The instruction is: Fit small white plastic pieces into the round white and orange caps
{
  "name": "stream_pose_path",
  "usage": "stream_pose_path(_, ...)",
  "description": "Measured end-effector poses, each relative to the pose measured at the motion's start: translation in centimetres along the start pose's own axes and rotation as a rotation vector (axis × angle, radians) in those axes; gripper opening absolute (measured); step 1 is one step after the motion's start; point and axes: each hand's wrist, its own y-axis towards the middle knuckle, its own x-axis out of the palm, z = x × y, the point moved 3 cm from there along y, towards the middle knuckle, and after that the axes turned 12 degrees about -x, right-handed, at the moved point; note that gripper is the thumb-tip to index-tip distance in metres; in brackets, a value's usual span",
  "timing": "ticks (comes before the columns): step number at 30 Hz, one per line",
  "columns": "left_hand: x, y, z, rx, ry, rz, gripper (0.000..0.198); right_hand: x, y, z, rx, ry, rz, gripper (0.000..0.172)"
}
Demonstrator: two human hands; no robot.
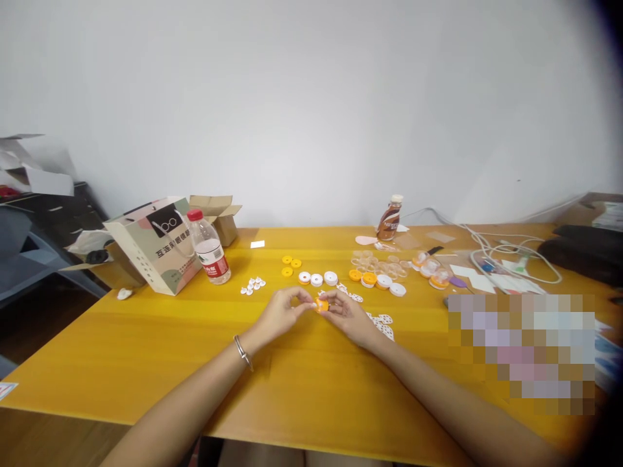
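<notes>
Between my two hands, above the middle of the table, is a small orange piece (322, 305). My left hand (287, 312) pinches its left side, and my right hand (348, 316) grips its right side. Just beyond are white round parts (316, 279) in a row, with yellow discs (287, 272) behind them. Small white pegged pieces (250, 287) lie to the left. White perforated pieces (384, 326) rest by my right hand, partly hidden by it. Orange rings (368, 279) and clear round covers (374, 261) sit further right.
A water bottle (211, 250), a paper bag (158, 250) and an open carton (219, 217) stand at the left. A brown bottle (390, 219) stands at the back. White cables (487, 253) and a blurred-out area (530, 350) are at the right.
</notes>
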Motion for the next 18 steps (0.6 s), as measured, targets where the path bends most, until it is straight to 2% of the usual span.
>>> stream_pose_path(3, 0.23, -0.33, 0.83, 0.049, 0.066, 0.019, 0.012, 0.4, -0.01, -0.2, -0.01, 0.035, -0.005, 0.027)
stream_pose_path(9, 0.18, -0.63, 1.28, 0.049, 0.177, 0.071, 0.01, 0.59, 0.07, -0.35, -0.041, 0.103, 0.014, 0.026)
stream_pose_path(18, 0.82, -0.6, 0.9, 0.024, 0.153, 0.111, 0.011, 0.5, 0.12, -0.22, -0.037, 0.086, 0.041, 0.027)
